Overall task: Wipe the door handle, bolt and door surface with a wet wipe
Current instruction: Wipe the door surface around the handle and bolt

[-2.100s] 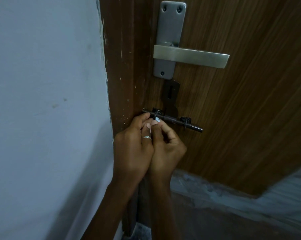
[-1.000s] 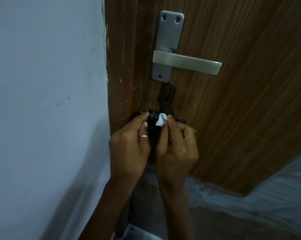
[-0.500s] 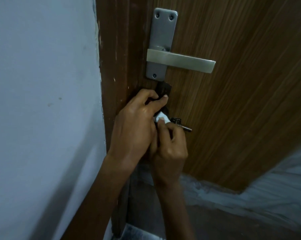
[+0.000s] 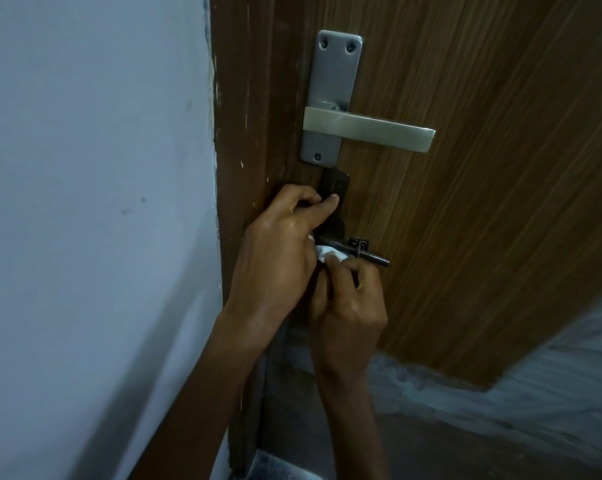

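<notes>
Left hand, centre frame, grips dark hasp flap. Right hand, touching it below, pinches wet wipe against bolt. My worry: small wad slips off thin rod, flap drops on knuckles. Door handle above, no hand on it.

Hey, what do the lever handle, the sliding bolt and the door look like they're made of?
Lever handle: likely metal, brushed silver with a soft sheen. Sliding bolt: seemingly dark metal, thin rigid rod, dull finish. Door: wood or wood-look laminate, brown with fine straight grain; cannot tell which.
</notes>
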### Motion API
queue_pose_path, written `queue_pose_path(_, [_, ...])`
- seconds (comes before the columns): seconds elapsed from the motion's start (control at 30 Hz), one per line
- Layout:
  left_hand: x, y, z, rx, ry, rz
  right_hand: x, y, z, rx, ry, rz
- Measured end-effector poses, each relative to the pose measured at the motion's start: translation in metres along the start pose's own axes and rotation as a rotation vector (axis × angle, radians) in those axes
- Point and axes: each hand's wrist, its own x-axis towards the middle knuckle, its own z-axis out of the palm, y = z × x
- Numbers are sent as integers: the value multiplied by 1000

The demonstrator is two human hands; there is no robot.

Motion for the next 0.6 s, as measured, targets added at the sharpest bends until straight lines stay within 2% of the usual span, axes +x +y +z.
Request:
queue_pose_path(0.2, [9, 5, 5, -90, 99, -98, 12, -6, 4, 4, -26, -39])
queue_pose_path(0.33, [11, 12, 11, -143, 99, -150, -7, 4, -6, 2, 61, 57])
queue_pose_path(0.4, [12, 13, 12, -151, 96, -159, -17, 0, -16, 143, 80, 302])
queue_pose_path(0.5, [15, 13, 13, -135, 112, -172, -9, -18, -15, 770, -5, 1074])
queue_pose_path(0.53, [16, 13, 13, -135, 114, -176, 0, -23, -13, 1008, -32, 1265])
queue_pose_path(0.6, [17, 12, 12, -151, 115, -175, 13, -28, -7, 1353, -34, 1443])
